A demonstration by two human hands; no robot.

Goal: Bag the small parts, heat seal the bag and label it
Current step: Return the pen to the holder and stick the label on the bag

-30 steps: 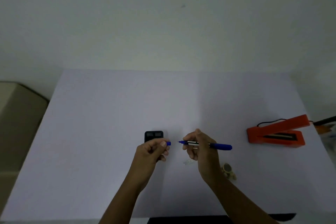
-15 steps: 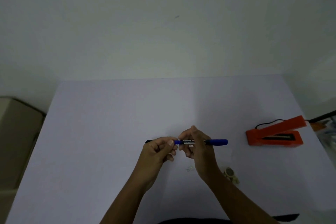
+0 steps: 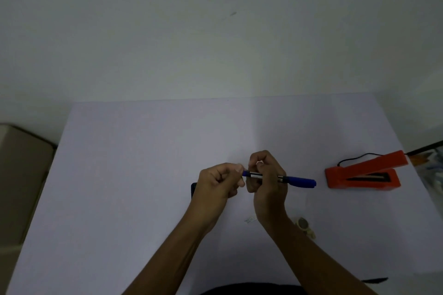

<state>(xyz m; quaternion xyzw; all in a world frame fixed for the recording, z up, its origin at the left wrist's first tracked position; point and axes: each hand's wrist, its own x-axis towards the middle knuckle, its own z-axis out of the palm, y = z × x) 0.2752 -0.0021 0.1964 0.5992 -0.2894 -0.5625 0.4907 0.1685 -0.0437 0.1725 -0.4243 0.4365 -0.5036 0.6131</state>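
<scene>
Two hands are meeting over the middle of the desk point(image 3: 119, 175), and working from the near edge outward: a small pale scrap with faint print, perhaps the label point(image 3: 249, 220), is lying flat on the desk between the forearms, and a small round item point(image 3: 303, 224) is sitting just beside the right wrist; I cannot tell what it is. The print on the scrap is too small to read.

Just beyond, the right hand point(image 3: 267, 182) is wrapping its grip around the barrel of a blue marker point(image 3: 297, 180), which is lying level with its blue end pointing toward the sealer. The left hand point(image 3: 219, 183) is curling closed at the marker's other end, thumb and finger pressing against the tip. A second ago the cap was apart from the bare tip, pinched in the left hand; now the gap is gone and the cap seems to be seating on. I am judging that the writing is finished and the marker is being closed up, so the labelling step is nearing its end.

Behind the left hand a dark object point(image 3: 193, 189) is showing only an edge. Farther right, the orange heat sealer point(image 3: 364, 172) is resting with its arm raised. No bag is clearly showing, and no brand is legible anywhere.
</scene>
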